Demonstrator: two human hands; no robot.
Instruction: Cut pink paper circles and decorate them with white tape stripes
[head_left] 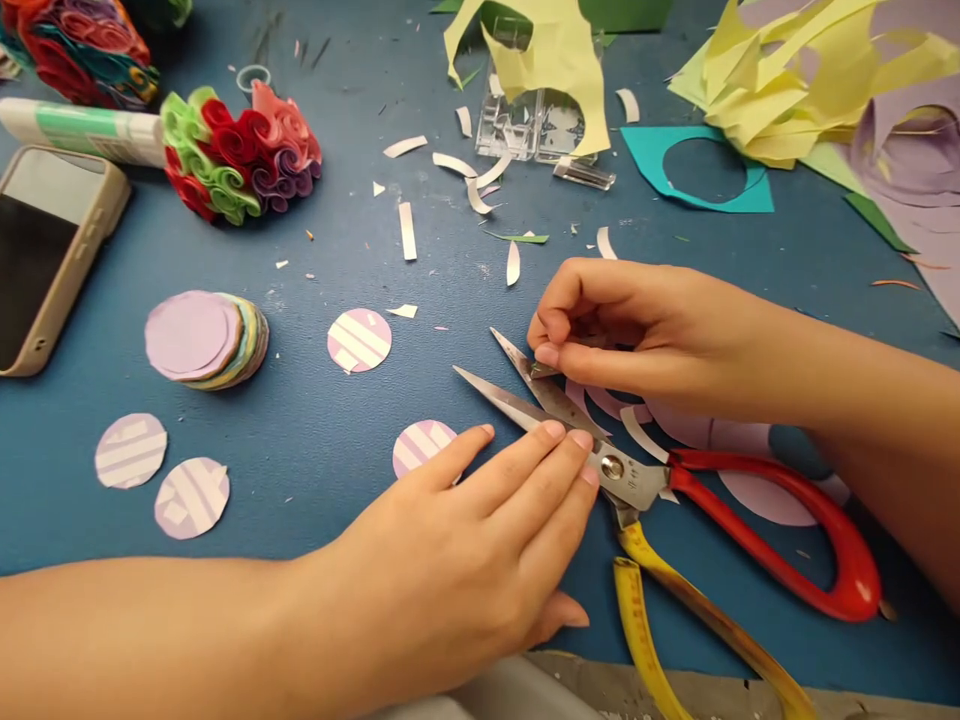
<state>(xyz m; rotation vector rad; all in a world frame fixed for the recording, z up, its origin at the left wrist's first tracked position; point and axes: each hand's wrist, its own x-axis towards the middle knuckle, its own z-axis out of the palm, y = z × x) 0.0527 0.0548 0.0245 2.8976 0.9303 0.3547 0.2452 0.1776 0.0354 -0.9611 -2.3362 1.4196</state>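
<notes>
My left hand [480,540] lies flat on the blue mat, fingers stretched out, with its fingertips pressing on the pivot of the open scissors [615,468]. The scissors have one red and one yellow handle, and their blades point up and left. My right hand [622,325] is curled in a pinch over the upper blade, pressing a small strip of tape or paper onto it. A lilac paper shape [750,440] lies under the right hand and the scissors. A lilac disc with white tape strips [420,445] sits just by my left fingertips.
A stack of paper discs [206,338] and three more taped discs [358,338] lie to the left. A rolled paper flower ball [240,150], a glue tube [82,130] and a phone [45,250] are at the far left. Yellow and lilac paper offcuts [810,80], a teal sheet [697,170] and a clear tape dispenser [532,125] sit at the back.
</notes>
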